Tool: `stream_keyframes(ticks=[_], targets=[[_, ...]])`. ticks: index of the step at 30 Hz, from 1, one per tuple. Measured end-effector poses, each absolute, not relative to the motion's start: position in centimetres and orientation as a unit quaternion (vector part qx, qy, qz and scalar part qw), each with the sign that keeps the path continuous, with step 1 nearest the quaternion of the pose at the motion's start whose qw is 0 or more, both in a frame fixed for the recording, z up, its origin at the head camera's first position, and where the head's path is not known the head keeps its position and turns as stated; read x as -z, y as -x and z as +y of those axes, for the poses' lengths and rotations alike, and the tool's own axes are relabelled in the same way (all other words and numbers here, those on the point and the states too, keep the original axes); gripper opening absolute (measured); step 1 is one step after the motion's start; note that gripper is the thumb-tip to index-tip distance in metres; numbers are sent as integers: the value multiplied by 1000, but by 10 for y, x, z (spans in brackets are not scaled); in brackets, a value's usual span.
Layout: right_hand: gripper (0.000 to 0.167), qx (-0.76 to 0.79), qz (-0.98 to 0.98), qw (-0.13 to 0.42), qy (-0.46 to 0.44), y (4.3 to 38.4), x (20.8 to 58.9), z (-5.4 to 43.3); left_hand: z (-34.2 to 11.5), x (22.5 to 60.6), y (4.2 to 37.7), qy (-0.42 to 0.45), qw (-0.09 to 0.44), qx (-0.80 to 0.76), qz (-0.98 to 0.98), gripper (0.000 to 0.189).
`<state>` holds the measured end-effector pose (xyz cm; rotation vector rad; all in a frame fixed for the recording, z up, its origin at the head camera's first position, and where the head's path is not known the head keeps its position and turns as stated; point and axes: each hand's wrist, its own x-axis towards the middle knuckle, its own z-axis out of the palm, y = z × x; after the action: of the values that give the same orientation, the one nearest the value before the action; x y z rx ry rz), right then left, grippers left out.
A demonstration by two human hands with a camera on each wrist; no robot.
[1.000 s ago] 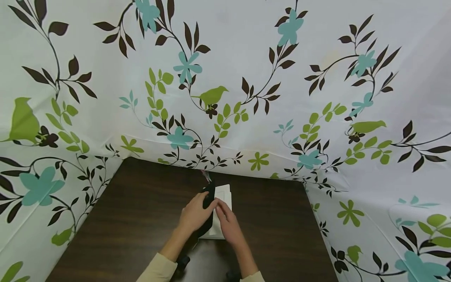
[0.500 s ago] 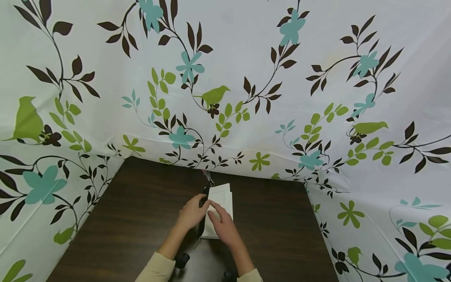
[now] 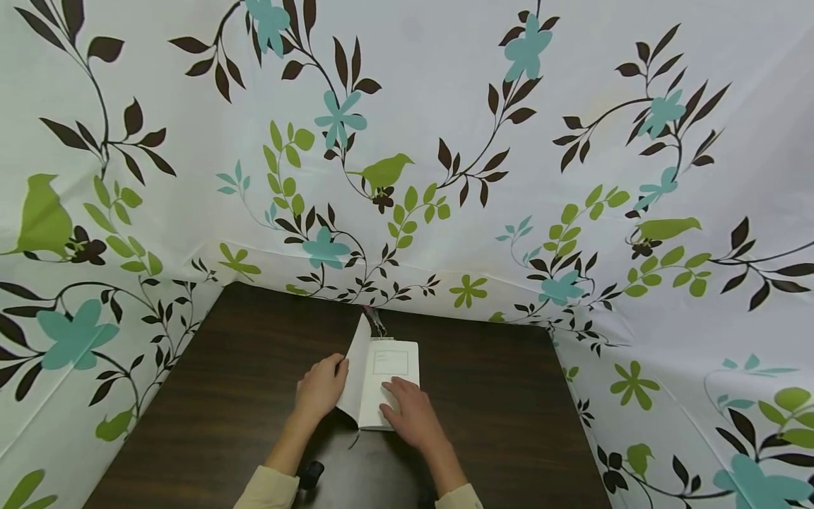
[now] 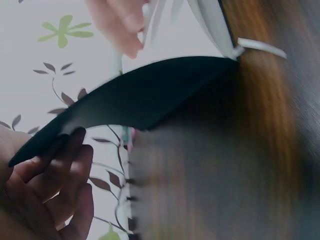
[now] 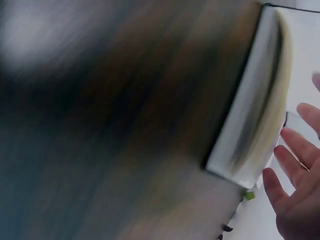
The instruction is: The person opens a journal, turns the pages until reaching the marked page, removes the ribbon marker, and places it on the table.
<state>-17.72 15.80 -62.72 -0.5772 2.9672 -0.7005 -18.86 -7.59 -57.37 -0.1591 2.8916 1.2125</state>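
A notebook (image 3: pixel 375 389) with white pages and a dark cover lies opened on the table. Its front cover (image 4: pixel 135 95) is raised and leans to the left, bowed in the left wrist view. My left hand (image 3: pixel 321 387) holds that cover by its outer edge; the fingers lie against its dark outer side, and the thumb is mostly hidden. Over the right-hand page, which bears a printed rectangle, is my right hand (image 3: pixel 413 416), its fingers spread and loosely extended (image 5: pixel 295 170). Whether those fingertips touch the paper I cannot tell. A thin ribbon (image 4: pixel 262 47) sticks out at the notebook's near end.
The notebook rests on a dark wood table (image 3: pixel 210 403). A white curtain (image 3: pixel 420 106) with leaves, flowers and birds borders the table's back and sides. Behind the notebook lies a small, unclear shiny item (image 3: pixel 376 324). Something black (image 3: pixel 311 475) shows by my left wrist.
The cover has swung from the right, through upright, over to the left, baring the page. My left hand has moved left with it; my right hand has drawn apart and slightly down, over the page.
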Motion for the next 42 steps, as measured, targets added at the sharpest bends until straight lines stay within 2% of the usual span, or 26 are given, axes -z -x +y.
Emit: stream_keyframes(ticks=[7, 11, 16, 21, 24, 27, 32, 37, 42], targets=[[64, 144, 961, 79, 224, 180, 636, 174, -101, 590, 183, 79, 20, -411, 908, 31], [69, 134, 955, 110, 239, 186, 635, 179, -110, 598, 181, 90, 24, -428, 899, 34], [66, 144, 948, 142, 247, 192, 629, 181, -114, 605, 180, 95, 32, -440, 892, 35], [50, 141, 943, 151, 261, 193, 619, 179, -115, 607, 179, 97, 28, -441, 892, 33], [30, 93, 943, 120, 296, 189, 617, 177, -116, 607, 178, 96, 28, -442, 891, 32], [13, 37, 932, 45, 358, 183, 623, 178, -118, 606, 178, 95, 29, -443, 891, 32], [16, -10, 903, -84, 422, 173, 637, 184, -118, 605, 179, 91, 24, -444, 891, 32], [8, -38, 887, -137, 439, 169, 650, 192, -119, 608, 180, 91, 22, -458, 884, 30], [12, -21, 884, -187, 429, 163, 662, 196, -119, 612, 179, 86, 18, -471, 878, 29]])
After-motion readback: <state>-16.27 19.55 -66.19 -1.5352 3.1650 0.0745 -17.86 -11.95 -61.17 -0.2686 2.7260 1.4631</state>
